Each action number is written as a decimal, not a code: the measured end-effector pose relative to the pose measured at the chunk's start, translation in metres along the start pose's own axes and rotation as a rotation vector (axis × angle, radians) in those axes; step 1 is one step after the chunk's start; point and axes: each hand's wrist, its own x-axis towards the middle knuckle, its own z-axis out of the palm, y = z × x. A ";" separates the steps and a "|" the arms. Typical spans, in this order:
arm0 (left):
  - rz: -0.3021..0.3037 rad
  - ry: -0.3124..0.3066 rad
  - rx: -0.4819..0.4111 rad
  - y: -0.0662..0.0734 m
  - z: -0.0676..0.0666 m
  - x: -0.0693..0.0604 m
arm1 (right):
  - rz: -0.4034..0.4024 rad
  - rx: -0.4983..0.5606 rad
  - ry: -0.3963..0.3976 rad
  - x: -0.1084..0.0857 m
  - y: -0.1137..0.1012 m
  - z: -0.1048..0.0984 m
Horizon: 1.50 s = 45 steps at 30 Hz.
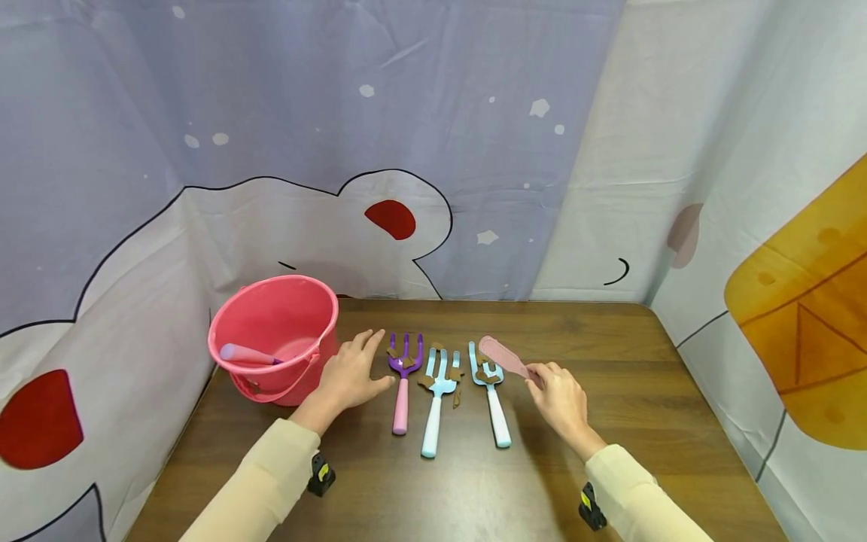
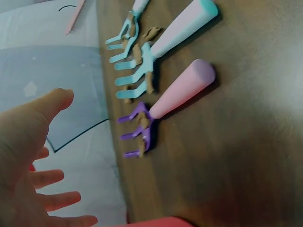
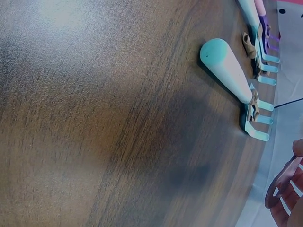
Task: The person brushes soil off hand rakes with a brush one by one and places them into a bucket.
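Note:
In the head view my right hand (image 1: 561, 399) pinches a pink flat paddle-shaped tool (image 1: 503, 354) by its handle, raised near the rightmost garden fork. Its handle end, with a hole, shows in the right wrist view. My left hand (image 1: 348, 376) holds nothing, its fingers spread between the bucket and the forks. Three toy garden forks lie on the table: a purple one with a pink handle (image 1: 400, 406), a light blue one with a white handle (image 1: 431, 429), and a similar light blue one (image 1: 498, 418). Brown scraps (image 1: 485, 376) lie on and around their tines.
A pink bucket (image 1: 271, 301) stands to the left, with a lilac-handled tool (image 1: 247, 354) leaning inside. Its handle hangs at the front. The wooden table (image 1: 609, 331) meets a printed cloth (image 1: 474, 150) at the back and sides.

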 end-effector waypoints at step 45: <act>-0.323 -0.087 -0.058 0.019 0.110 0.006 | -0.002 -0.005 -0.035 -0.006 0.001 0.007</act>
